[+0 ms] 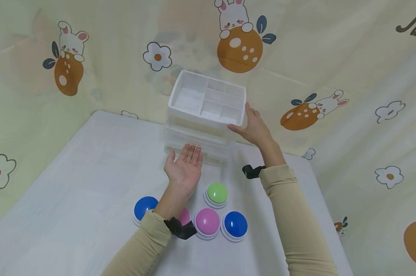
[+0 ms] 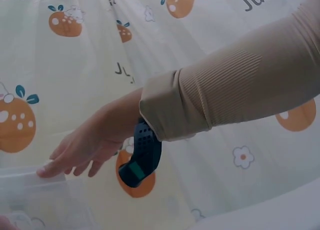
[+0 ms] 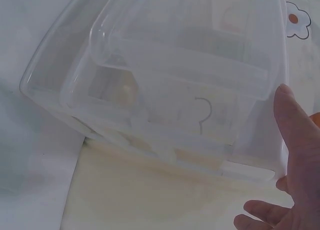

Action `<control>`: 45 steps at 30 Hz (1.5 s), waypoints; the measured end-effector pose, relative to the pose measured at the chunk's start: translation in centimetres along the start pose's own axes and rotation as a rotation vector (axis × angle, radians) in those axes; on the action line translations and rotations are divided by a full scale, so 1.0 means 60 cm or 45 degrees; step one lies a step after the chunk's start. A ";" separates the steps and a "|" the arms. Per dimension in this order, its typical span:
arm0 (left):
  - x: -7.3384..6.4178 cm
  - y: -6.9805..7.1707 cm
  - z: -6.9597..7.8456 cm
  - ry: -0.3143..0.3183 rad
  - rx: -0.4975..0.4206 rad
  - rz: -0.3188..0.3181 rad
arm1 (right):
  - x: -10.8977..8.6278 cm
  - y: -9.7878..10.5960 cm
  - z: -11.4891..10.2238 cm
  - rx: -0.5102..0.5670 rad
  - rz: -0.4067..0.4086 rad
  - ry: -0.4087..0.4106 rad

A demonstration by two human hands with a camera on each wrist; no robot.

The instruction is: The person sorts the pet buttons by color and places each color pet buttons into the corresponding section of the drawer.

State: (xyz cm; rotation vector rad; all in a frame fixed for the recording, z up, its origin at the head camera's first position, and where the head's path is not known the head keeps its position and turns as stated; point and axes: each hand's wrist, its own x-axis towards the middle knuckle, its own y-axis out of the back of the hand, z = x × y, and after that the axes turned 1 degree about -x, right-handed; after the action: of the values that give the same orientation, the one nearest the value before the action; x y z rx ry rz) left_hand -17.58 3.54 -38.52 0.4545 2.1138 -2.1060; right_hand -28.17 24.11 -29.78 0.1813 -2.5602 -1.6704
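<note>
A drawer organizer with a white sectioned top tray [image 1: 188, 92] and clear drawers [image 1: 211, 142] stands at the table's back edge. The lower drawer juts forward. My left hand [image 1: 184, 170] is palm up, its straight fingers overlapping the drawer's front edge in the head view. At the organizer's right side, my right hand [image 1: 254, 128] touches the frame, thumb at the front corner and fingers along the side. The right wrist view shows that thumb [image 3: 290, 115] against the clear plastic [image 3: 200, 79]. In the left wrist view, the right hand [image 2: 85, 145] meets the organizer's edge.
Dome-topped push buttons sit in front of the organizer: green [image 1: 217, 193], pink [image 1: 208, 221], blue [image 1: 235, 224] and another blue [image 1: 145, 207]. My left forearm partly covers another pink one [image 1: 184, 216]. A patterned curtain [image 1: 125, 76] hangs behind the white table [image 1: 73, 191].
</note>
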 end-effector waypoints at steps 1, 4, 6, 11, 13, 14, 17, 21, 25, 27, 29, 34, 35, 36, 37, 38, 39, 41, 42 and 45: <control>-0.001 0.000 0.000 0.001 0.000 0.000 | 0.001 0.000 0.000 -0.001 0.003 0.002; -0.004 -0.001 0.000 0.001 0.003 -0.001 | 0.001 0.001 0.000 0.000 0.010 0.009; -0.006 -0.001 -0.001 0.001 0.006 0.000 | 0.001 0.001 0.000 0.001 0.017 0.011; -0.011 0.000 -0.001 -0.002 0.009 0.005 | 0.001 0.003 0.000 0.011 0.035 0.030; -0.013 0.001 -0.001 0.001 0.007 0.006 | 0.000 0.003 0.001 0.007 0.036 0.028; -0.014 0.001 -0.001 0.002 0.008 0.006 | 0.000 0.003 0.001 0.006 0.035 0.022; -0.016 0.002 -0.002 0.003 0.015 0.009 | 0.000 0.002 0.003 -0.004 0.025 0.004; -0.020 0.003 -0.003 0.003 0.018 0.010 | 0.000 0.001 0.003 -0.011 0.016 -0.007; -0.024 0.003 -0.004 0.002 0.019 0.012 | 0.000 -0.001 0.002 0.005 0.016 0.001; -0.026 0.004 -0.004 -0.002 0.021 0.017 | 0.001 -0.001 0.002 0.009 0.017 0.003; -0.028 0.005 -0.004 -0.009 0.023 0.021 | 0.001 -0.002 0.001 0.015 0.020 0.005; -0.032 0.008 -0.006 -0.029 0.050 0.030 | 0.001 -0.005 0.001 0.024 0.022 0.013; -0.033 0.009 -0.006 -0.034 0.053 0.033 | 0.002 -0.005 0.001 0.023 0.021 0.014; -0.034 0.009 -0.007 -0.038 0.056 0.036 | 0.002 -0.006 0.001 0.022 0.022 0.016; -0.035 0.009 -0.007 -0.043 0.057 0.039 | 0.002 -0.006 0.001 0.021 0.021 0.019; -0.035 0.009 -0.007 -0.047 0.055 0.043 | 0.002 -0.006 0.000 0.017 0.022 0.019; -0.036 0.008 -0.007 -0.051 0.056 0.051 | 0.002 -0.006 0.000 0.017 0.022 0.022; -0.038 0.008 -0.007 -0.064 0.062 0.094 | 0.002 -0.005 0.000 0.015 0.021 0.020; -0.040 0.009 -0.006 -0.072 0.080 0.126 | 0.002 -0.004 0.000 0.008 0.019 0.017; -0.050 0.011 0.002 -0.115 0.184 0.222 | 0.003 -0.001 0.000 -0.029 0.007 0.003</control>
State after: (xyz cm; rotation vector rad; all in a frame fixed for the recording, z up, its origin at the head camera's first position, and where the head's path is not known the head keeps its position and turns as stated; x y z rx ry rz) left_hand -14.55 3.05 -38.25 0.5287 1.8110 -2.1440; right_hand -28.34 24.03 -29.85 0.1750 -2.5367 -1.6955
